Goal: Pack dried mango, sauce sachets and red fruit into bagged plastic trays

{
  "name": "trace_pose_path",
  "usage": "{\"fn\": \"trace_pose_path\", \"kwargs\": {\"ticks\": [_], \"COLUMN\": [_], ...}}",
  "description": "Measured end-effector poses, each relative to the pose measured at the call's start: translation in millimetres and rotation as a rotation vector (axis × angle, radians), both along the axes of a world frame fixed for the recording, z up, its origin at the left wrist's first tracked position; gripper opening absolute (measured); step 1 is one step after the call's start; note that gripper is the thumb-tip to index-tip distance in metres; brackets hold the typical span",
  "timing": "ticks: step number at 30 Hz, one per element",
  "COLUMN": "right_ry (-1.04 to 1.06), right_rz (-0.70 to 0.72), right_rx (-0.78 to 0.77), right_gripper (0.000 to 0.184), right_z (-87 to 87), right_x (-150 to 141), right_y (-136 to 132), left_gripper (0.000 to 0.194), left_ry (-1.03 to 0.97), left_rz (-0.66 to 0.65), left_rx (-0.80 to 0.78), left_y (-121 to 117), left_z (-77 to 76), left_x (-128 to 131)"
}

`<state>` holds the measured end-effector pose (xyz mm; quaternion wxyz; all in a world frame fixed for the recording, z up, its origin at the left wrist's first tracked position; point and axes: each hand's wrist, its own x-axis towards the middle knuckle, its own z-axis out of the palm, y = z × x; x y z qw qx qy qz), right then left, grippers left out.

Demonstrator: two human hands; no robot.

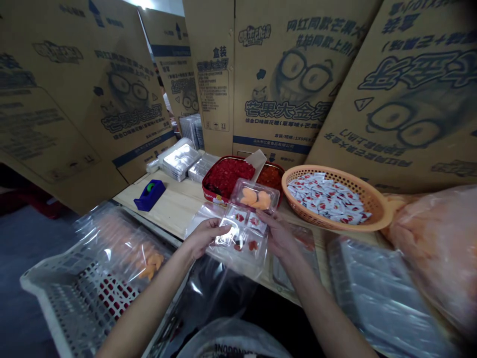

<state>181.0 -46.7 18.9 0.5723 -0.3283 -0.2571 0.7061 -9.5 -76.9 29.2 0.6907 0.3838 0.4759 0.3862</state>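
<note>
Both my hands hold a clear plastic clamshell tray (244, 238) over the front edge of the wooden table (175, 204). My left hand (203, 234) grips its left side, fingers curled over the rim. On the right side, my right hand (278, 233) is closed on the tray. Its compartments hold small red pieces and a sachet. The raised lid section (255, 196) holds orange candy pieces.
A red tray (227, 176) of red candies sits behind, an orange basket (372, 204) of small sachets to its right. Blue tape dispenser (149, 194) at left. White crate (85, 288) with packed trays lower left. Stacked clear trays (376, 293) and an orange-filled bag (439, 243) at right. Cardboard boxes (298, 74) surround.
</note>
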Motion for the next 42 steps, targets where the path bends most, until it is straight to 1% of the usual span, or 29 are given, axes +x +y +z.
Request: {"fn": "trace_pose_path", "kwargs": {"ticks": [4, 7, 9, 11, 14, 17, 21, 24, 26, 28, 29, 34, 37, 42], "right_ry": [-0.046, -0.101, -0.119, -0.121, -0.145, -0.158, -0.08, -0.065, -0.11, -0.188, -0.229, -0.356, -0.389, -0.447], "right_rz": [0.059, 0.096, 0.11, 0.133, 0.201, 0.228, 0.152, 0.037, -0.047, -0.073, -0.068, -0.015, 0.011, 0.086], "right_rx": [0.048, 0.065, 0.05, 0.02, -0.022, -0.017, 0.02, 0.042, 0.061, 0.087, 0.106, 0.154, 0.154, 0.17], "right_gripper": [0.037, 0.038, 0.037, 0.035, 0.028, 0.029, 0.034, 0.035, 0.044, 0.053, 0.054, 0.03, 0.027, 0.024], "right_z": [5.4, 8.9, 10.0, 9.7, 7.0, 6.3, 14.6, 21.5, 22.9, 22.0, 21.2, 19.5, 19.3, 14.5], "right_x": [-0.7, 2.0, 3.4, 4.0, 3.8, 3.3, 4.1, 6.5, 8.0, 8.4, 8.1, 6.1, 7.1, 6.8], "right_y": [-2.8, -3.0, -3.3, -4.1, -6.6, -8.4, -1.7, 12.0, 21.4, 27.5, 28.8, 22.7, 18.8, 17.5], "left_gripper": [0.031, 0.032, 0.032, 0.031, 0.031, 0.029, 0.027, 0.029, 0.03, 0.031, 0.032, 0.032, 0.031, 0.033], "left_ry": [-0.156, -0.21, -0.208, -0.198, -0.177, -0.171, -0.192, -0.22, -0.227, -0.231, -0.241, -0.31, -0.318, -0.312], "left_rz": [0.111, 0.144, 0.132, 0.092, 0.027, 0.041, 0.116, 0.127, 0.118, 0.124, 0.13, 0.182, 0.199, 0.184], "left_rx": [-0.013, -0.039, -0.045, -0.039, -0.009, 0.017, -0.017, -0.014, -0.018, -0.042, -0.061, -0.16, -0.167, -0.114], "left_y": [10.3, 13.9, 14.0, 13.3, 13.4, 15.5, 16.4, 14.1, 13.3, 14.3, 15.5, 23.4, 24.3, 21.7], "left_z": [-0.6, 1.1, 2.3, 3.0, 3.1, 2.3, 0.3, -1.4, -2.3, -2.9, -3.1, -4.1, -6.5, -8.5], "left_x": [0.9, 1.9, 3.8, 6.4, 8.4, 5.4, 0.0, 0.8, 3.2, 5.8, 6.9, 8.2, 7.8, 9.3]}}
